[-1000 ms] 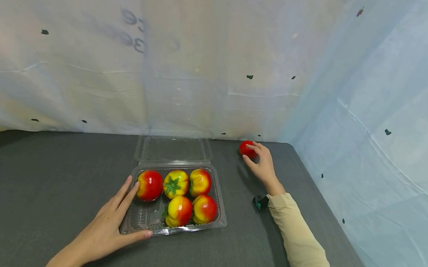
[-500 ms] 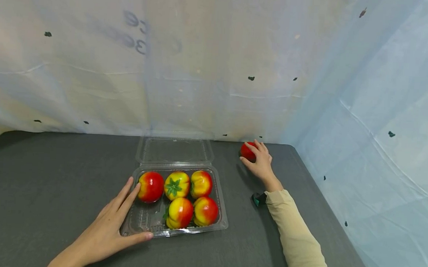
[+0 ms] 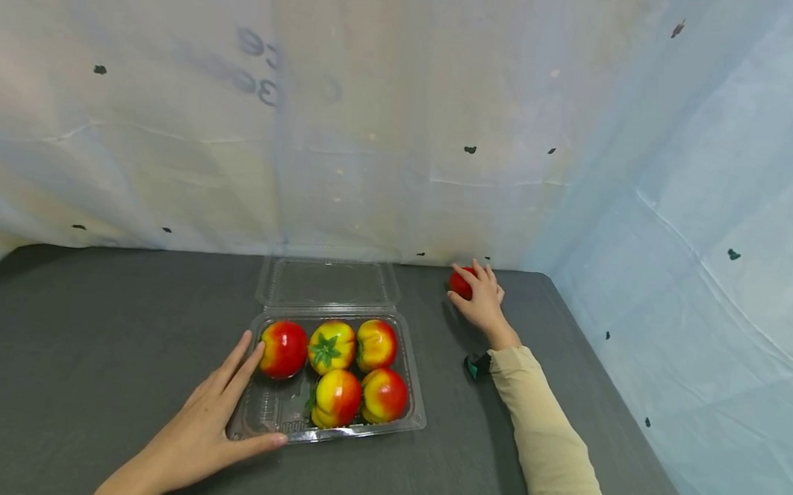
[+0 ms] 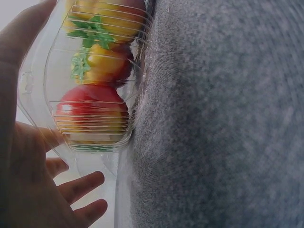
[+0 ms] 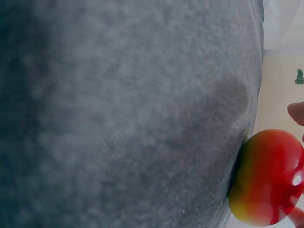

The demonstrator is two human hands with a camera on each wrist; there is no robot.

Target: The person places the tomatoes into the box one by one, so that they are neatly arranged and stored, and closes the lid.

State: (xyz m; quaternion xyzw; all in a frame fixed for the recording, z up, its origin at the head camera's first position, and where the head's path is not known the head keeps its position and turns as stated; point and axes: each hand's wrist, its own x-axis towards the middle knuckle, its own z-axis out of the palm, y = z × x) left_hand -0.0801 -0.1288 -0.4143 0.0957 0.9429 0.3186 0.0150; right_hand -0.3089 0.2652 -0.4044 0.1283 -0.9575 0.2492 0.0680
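Observation:
In the head view, my left hand (image 3: 202,413) spreads round the left front corner of a clear plastic clamshell box (image 3: 272,429), fingers straight along its side and thumb at the front rim. Inside the box sit several shiny red-and-yellow fruits, one with a green star-shaped leafy top (image 3: 326,350). At the back right, my right hand (image 3: 484,301) curls over another red fruit (image 3: 460,283) on the table. The right wrist view shows this fruit (image 5: 266,178) down on the surface, thumb at its lower side and fingers at its upper side, partly cut off.
The box's clear lid (image 3: 329,284) lies folded back behind it on the dark grey table (image 3: 130,323). Pale sheeting (image 3: 377,112) rises at the table's back and right edges. A small dark strap (image 3: 476,365) hangs at the right wrist.
My right hand has moved over the lone fruit, and its fingers have closed in around it. The left hand stays at the box, and the whole head view has shifted slightly.

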